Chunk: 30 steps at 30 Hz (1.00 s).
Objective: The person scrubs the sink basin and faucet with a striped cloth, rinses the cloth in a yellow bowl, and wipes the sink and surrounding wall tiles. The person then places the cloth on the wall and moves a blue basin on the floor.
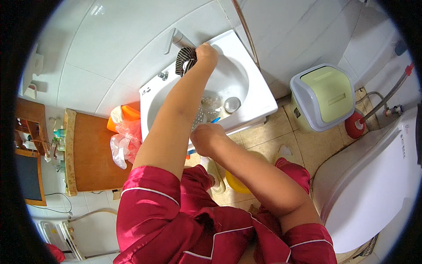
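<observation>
My left hand (207, 54) reaches to the back of the white washbasin (260, 95), at the base of the metal faucet (183, 39). Its fingers are closed on a dark striped cloth (185, 61), part of which hangs over the basin's back rim. At the front rim, my right hand (209, 138) is curled, its palm turned out of sight; whether it grips anything is hidden. A blue-tipped object (216, 120) shows just beyond its knuckles. Beside it lies a perforated metal piece (197, 118), partly covered by my left forearm. A round metal piece (232, 105) and a clear object (212, 103) are inside the basin.
Left of the basin, plastic bags (125, 142) and an orange container (130, 112) rest by a brown wooden surface (95, 151). A lidded bin (326, 95), a red plunger (355, 125) and a white bathtub (372, 194) stand right. Below my right forearm is a yellow basin (235, 183).
</observation>
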Motion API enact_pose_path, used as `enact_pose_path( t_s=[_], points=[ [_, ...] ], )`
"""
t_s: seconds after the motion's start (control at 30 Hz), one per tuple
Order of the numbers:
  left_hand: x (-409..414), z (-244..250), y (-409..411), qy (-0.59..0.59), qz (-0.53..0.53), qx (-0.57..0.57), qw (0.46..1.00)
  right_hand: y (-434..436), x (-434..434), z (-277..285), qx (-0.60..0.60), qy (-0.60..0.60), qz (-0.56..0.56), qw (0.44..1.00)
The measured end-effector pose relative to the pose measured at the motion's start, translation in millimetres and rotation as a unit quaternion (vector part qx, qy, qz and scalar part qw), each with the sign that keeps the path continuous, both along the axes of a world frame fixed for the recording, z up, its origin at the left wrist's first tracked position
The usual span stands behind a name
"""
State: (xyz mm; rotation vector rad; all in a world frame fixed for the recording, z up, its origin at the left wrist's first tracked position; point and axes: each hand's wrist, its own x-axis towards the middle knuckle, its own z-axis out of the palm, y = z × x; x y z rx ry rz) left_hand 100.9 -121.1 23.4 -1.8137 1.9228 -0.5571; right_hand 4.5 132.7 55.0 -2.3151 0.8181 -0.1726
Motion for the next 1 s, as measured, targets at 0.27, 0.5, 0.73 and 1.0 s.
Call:
enact_pose_path(
  t_s=[0.27,0.5,0.73,1.0],
  points=[
    [-17,27,24,-0.056,0.065,0.090,0.992,-6,0,9,0.015,0.012,0.030,0.999],
    [-7,80,19,0.004,-0.091,-0.174,0.981,-3,13,6,0.015,0.015,0.014,1.000],
    [6,70,-18,-0.164,-0.065,-0.023,0.984,-3,15,-10,-0.006,-0.030,-0.015,0.999],
    [23,34,-57,-0.067,0.028,0.069,0.995,0,5,1,-0.001,0.003,0.012,1.000]
  ],
)
